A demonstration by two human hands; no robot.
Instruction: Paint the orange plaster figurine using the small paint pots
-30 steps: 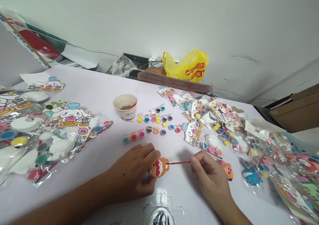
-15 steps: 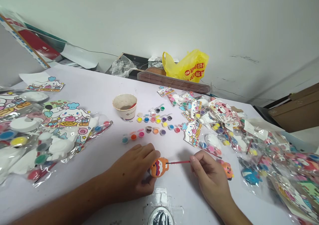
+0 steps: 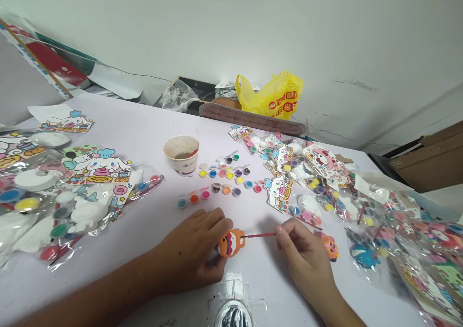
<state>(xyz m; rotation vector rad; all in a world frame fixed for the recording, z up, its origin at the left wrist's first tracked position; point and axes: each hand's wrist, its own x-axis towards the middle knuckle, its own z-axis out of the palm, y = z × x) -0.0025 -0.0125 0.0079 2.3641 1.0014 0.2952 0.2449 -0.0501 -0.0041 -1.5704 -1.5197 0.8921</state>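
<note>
Pale wall rises behind a whitish worktop, with a yellow plastic bag standing beyond its far edge. Near the middle of the worktop's near half, an orange painted figure — white, red and purple on its front — is pinched between the thumb and fingers of the left hand. From the right, the right hand pinches a thin red paintbrush between thumb and forefinger, its dark tip at the figure's right end. Farther off sit the small paint pots, in short strips of many colours, and left of them a paper cup holds murky liquid. Clear-wrapped kits with white figures and paints cover the left side; more packets spread across the right. Just beside the right hand lies another orange figure, partly hidden by it.
</note>
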